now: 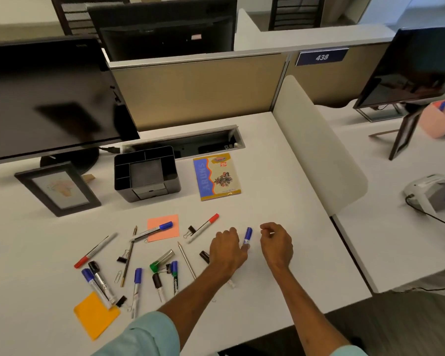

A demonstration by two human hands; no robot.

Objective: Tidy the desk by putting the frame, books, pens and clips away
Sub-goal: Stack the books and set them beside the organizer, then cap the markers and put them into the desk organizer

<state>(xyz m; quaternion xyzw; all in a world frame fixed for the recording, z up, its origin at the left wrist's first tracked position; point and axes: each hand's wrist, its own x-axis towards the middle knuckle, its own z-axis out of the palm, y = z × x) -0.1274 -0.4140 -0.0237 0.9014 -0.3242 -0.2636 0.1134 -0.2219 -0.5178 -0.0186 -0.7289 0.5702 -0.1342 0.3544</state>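
My left hand (pixel 226 250) curls over a blue-capped marker (pixel 248 235) on the white desk (pixel 280 291); the marker's white end shows below my forearm. My right hand (pixel 276 242) hovers just right of the cap, fingers loosely curled and holding nothing. Several markers and pens lie scattered to the left, among them a red-capped one (pixel 203 227) and a green one (pixel 162 262). Binder clips (pixel 190 231) and paper clips (pixel 118 276) lie among them. A black picture frame (pixel 58 188) stands at the left. A thin book (pixel 216 176) lies behind the pens, right of a black desk organiser (pixel 147 173).
A monitor (pixel 49 98) stands at the back left, with an open cable tray (pixel 190 142) behind the organiser. An orange sticky note (pixel 162 231) and a yellow one (pixel 95 313) lie among the pens. A white divider (pixel 316 150) bounds the desk's right side.
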